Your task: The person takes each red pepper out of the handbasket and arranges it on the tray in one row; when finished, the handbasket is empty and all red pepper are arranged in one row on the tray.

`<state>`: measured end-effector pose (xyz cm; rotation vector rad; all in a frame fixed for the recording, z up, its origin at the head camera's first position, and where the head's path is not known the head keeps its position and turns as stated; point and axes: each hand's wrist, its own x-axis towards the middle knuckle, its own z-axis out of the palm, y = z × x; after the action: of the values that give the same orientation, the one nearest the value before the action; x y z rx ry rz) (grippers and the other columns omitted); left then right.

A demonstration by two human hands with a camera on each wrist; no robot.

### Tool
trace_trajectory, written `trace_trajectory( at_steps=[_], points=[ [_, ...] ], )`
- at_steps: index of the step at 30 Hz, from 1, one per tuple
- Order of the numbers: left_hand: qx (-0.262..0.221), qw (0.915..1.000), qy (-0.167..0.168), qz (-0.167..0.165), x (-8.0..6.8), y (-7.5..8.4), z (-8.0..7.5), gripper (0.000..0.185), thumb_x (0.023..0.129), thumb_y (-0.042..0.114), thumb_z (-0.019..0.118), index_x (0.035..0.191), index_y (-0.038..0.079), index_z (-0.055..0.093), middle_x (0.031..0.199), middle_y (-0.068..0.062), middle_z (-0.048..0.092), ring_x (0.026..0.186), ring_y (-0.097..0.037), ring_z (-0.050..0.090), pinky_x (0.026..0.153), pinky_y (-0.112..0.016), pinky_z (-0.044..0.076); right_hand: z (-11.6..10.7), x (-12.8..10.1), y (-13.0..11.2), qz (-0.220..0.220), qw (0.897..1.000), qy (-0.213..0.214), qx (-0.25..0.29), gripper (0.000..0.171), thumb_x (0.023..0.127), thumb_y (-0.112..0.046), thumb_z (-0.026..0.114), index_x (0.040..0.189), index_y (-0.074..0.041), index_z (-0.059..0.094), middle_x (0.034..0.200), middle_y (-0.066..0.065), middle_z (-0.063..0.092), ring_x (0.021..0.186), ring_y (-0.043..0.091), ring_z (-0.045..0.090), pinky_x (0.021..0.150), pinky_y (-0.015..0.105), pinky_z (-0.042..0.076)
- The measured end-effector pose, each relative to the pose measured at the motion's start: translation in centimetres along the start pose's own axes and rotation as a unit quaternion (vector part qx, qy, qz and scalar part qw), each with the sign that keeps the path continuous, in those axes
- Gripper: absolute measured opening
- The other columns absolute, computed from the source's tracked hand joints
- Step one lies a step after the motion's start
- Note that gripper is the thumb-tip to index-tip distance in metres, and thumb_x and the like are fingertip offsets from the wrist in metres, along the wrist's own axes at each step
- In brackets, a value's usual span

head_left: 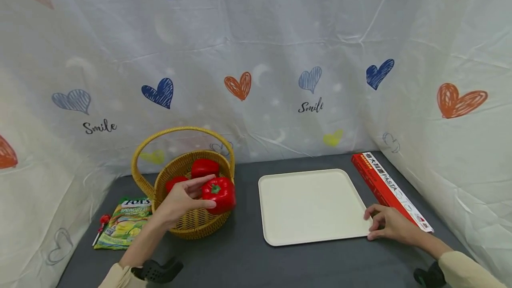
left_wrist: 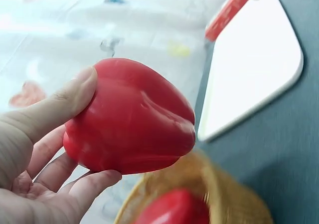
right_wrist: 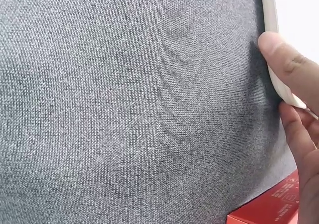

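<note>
My left hand (head_left: 182,201) grips a red bell pepper (head_left: 219,195) between thumb and fingers, over the right side of a yellow wicker basket (head_left: 196,232). The left wrist view shows the pepper (left_wrist: 132,119) from its side, thumb on top and fingers beneath. Two more red peppers, one at the back (head_left: 205,168) and one at the left (head_left: 174,183), lie in the basket. My right hand (head_left: 390,225) holds the near right corner of a cream rectangular tray (head_left: 312,208). In the right wrist view, thumb and fingers pinch that tray corner (right_wrist: 283,87).
Right of the tray, a red pasta box (head_left: 378,179) lies slanted beside the right hand. Left of the basket are a green and yellow Fox's bag (head_left: 128,226) and a red lollipop (head_left: 105,219). A curtain printed with hearts (head_left: 264,123) hangs behind the grey table (head_left: 224,261).
</note>
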<state>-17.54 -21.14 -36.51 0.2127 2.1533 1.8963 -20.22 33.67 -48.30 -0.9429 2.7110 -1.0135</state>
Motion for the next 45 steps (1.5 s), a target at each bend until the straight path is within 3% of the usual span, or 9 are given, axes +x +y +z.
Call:
trace_trajectory(
  at_steps=[6,11,18,23,29,36,45],
  points=[
    [0.009,0.9991,-0.037,0.018,3.6,-0.1,4.5,0.064,0.072,0.012,0.075,0.129,0.007,0.049,0.123,-0.015,0.053,0.105,-0.026,0.055,0.08,-0.036,0.05,-0.3,-0.3,0.1,0.004,1.0,-0.005,0.006,0.018,0.066,-0.031,0.078,0.062,-0.022,0.063,0.092,0.004,0.054,0.077,0.01,0.052,0.06,0.017,0.047],
    [-0.001,0.9969,-0.074,0.029,6.6,-0.7,8.7,0.06,0.071,0.01,0.075,0.126,0.007,0.052,0.121,-0.014,0.055,0.104,-0.025,0.056,0.081,-0.035,0.05,-0.5,-1.0,0.1,-0.009,1.0,-0.016,0.01,0.02,0.066,-0.029,0.078,0.06,-0.021,0.06,0.091,0.003,0.053,0.07,0.004,0.049,0.052,0.017,0.043],
    [0.04,0.9953,-0.068,0.056,10.5,-2.0,13.3,0.058,0.071,0.012,0.077,0.125,0.011,0.054,0.121,-0.009,0.056,0.109,-0.025,0.053,0.081,-0.034,0.05,-0.5,-1.6,-0.1,-0.006,1.0,-0.026,0.007,0.022,0.066,-0.027,0.079,0.06,-0.022,0.059,0.09,0.001,0.053,0.07,0.001,0.049,0.051,0.017,0.042],
    [0.047,0.9936,-0.055,0.087,13.9,-3.8,15.8,0.059,0.07,0.008,0.077,0.124,0.013,0.055,0.123,-0.005,0.054,0.114,-0.024,0.05,0.086,-0.034,0.047,-0.4,-1.5,-0.2,-0.016,0.999,-0.029,0.009,0.022,0.066,-0.026,0.079,0.061,-0.021,0.059,0.091,0.001,0.051,0.07,0.0,0.047,0.05,0.017,0.04],
    [0.034,0.997,-0.015,0.068,16.9,-5.3,18.7,0.059,0.071,0.01,0.076,0.125,0.018,0.053,0.12,-0.003,0.055,0.111,-0.024,0.05,0.088,-0.035,0.046,0.0,-1.6,-0.5,-0.011,0.999,-0.036,-0.009,0.019,0.068,-0.03,0.078,0.063,-0.024,0.06,0.095,0.002,0.051,0.075,0.003,0.048,0.056,0.016,0.042],
    [0.038,0.9965,-0.012,0.073,19.2,-5.5,21.3,0.061,0.067,0.01,0.079,0.123,0.02,0.056,0.12,0.0,0.056,0.112,-0.022,0.052,0.089,-0.035,0.045,0.1,-1.5,-0.8,0.006,0.999,-0.032,-0.006,0.018,0.069,-0.031,0.076,0.064,-0.024,0.06,0.097,0.002,0.053,0.075,0.005,0.05,0.058,0.017,0.045],
    [0.062,0.9947,-0.011,0.081,21.0,-5.2,23.1,0.062,0.066,0.017,0.08,0.123,0.024,0.057,0.123,0.004,0.055,0.113,-0.015,0.051,0.09,-0.03,0.045,0.1,-0.7,-1.3,0.052,0.997,-0.05,0.005,0.018,0.069,-0.037,0.075,0.065,-0.025,0.062,0.101,0.002,0.053,0.08,0.009,0.051,0.065,0.018,0.048]
  ],
)
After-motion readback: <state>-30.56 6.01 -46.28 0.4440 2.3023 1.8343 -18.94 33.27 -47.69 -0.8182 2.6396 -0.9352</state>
